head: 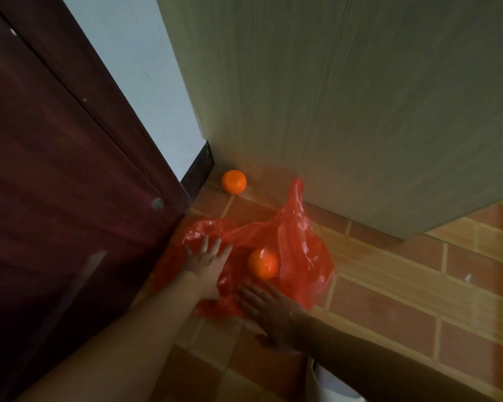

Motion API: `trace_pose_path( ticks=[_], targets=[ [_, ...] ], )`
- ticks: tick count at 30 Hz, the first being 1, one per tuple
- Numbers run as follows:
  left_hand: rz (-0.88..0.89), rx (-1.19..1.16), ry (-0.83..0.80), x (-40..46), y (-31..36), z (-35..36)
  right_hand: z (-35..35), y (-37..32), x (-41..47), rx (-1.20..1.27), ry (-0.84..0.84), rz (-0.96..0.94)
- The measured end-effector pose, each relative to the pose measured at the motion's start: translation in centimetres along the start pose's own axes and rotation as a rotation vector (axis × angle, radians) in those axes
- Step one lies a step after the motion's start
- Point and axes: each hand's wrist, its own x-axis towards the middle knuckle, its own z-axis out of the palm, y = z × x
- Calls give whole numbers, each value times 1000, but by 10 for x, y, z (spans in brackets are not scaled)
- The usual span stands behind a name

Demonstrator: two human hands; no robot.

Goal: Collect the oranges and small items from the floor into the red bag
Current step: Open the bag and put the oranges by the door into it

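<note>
The red bag (291,250) lies crumpled on the tiled floor (404,309), in the corner where a dark red door (55,169) meets a pale wood-grain panel (346,97). One handle of the bag stands up against the foot of the panel.

The left hand (205,264) lies flat on the bag's left part, fingers straight and spread, pressing the plastic down; it grips nothing. The right hand (269,310) rests at the bag's near edge, fingers stretched forward and slightly apart, their tips on the plastic. It is in shadow, but no finger looks curled round anything.

One orange (262,263) sits in the folds of the bag, just beyond the right hand's fingertips and to the right of the left hand, touching neither. Whether it lies inside the bag or on top of the plastic I cannot tell.

A second orange (234,181) lies on the floor well beyond both hands, in the corner at the foot of the panel, apart from the bag.

A small white scrap (468,277) lies on the tiles far to the right of the right hand.
</note>
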Motion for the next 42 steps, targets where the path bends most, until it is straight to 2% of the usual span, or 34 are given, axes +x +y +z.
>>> trace_pose_path(
  ticks=[4, 7, 10, 12, 14, 17, 19, 21, 24, 26, 30, 34, 39, 42],
  targets=[
    [-174, 14, -27, -8, 3, 5, 4, 49, -13, 56, -69, 186],
    [-257, -106, -86, -9, 14, 4, -9, 83, -26, 12, 13, 348],
    [-294, -243, -78, -2, 21, 3, -9, 85, -39, 23, 6, 431],
    [-275, -288, 37, 1, 23, -2, -15, 66, -46, 50, 58, 430],
    [-232, -306, 148, 3, 25, -7, -27, 49, -47, 93, 230, 369],
    [-215, -314, 168, 7, 31, -7, -65, 39, -35, 60, 466, 216],
    [-227, -291, 140, 9, 35, -1, -100, 42, -13, -5, 503, 144],
    [-203, -300, 119, 5, 39, 4, -134, 53, 16, -99, 468, 130],
    [-177, -240, 86, -5, 40, 8, -149, 91, 53, -217, 281, 242],
    [-205, -200, 42, -9, 37, 10, -131, 122, 57, -229, 160, 311],
    [-245, -146, -47, -10, 22, 17, -73, 160, 23, -65, -36, 449],
    [-263, -94, -53, -9, 7, 26, -32, 168, -10, 72, -52, 541],
    [-260, -193, -42, -2, 6, 16, -33, 164, -9, 178, -28, 617],
    [-229, -285, -14, 1, 5, 7, -46, 153, -10, 219, 101, 635]
  ],
)
